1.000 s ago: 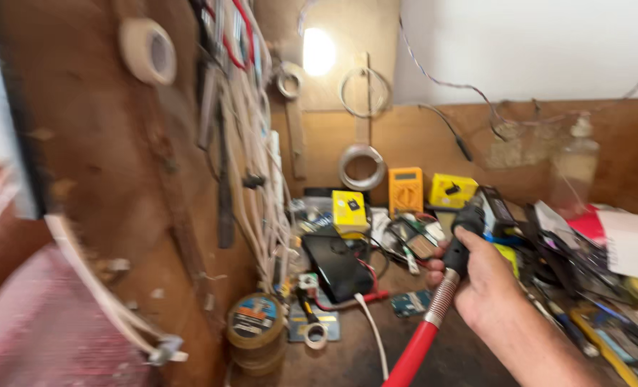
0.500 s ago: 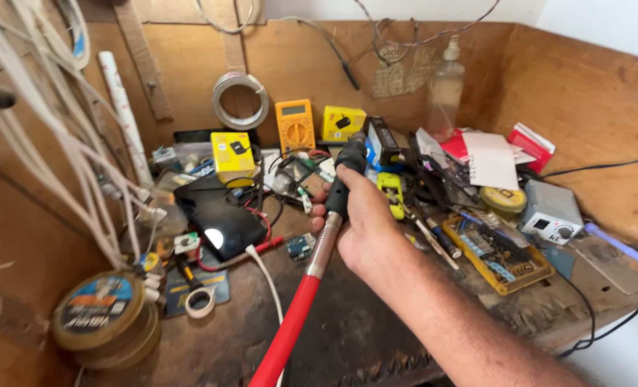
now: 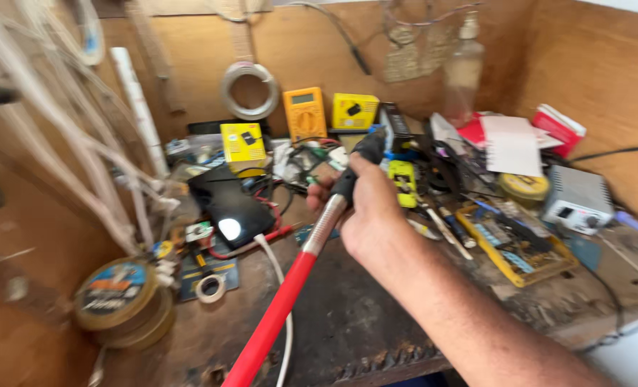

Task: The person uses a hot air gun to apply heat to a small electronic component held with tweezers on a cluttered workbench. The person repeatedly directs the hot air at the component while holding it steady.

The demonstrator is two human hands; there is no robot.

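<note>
My right hand (image 3: 365, 215) is closed around a long tool (image 3: 301, 269) with a red handle, a metal neck and a black head. The tool slants from the bottom of the view up to the black head (image 3: 368, 149) above the bench. Just behind the head lie a yellow multimeter (image 3: 305, 112) and a yellow box (image 3: 355, 111). A black phone-like slab (image 3: 229, 208) lies left of my hand. My left hand is out of view.
The wooden bench (image 3: 348, 315) is cluttered: a round tin (image 3: 122, 301), a tape roll (image 3: 210, 288), a yellow tray of parts (image 3: 512, 244), a grey box (image 3: 579, 198), papers (image 3: 511, 145), a bottle (image 3: 466, 72). White cables (image 3: 68, 143) hang at left.
The view has swung right, from the left wall to the bench. My right hand keeps the red-handled tool, now nearer the middle of the view.
</note>
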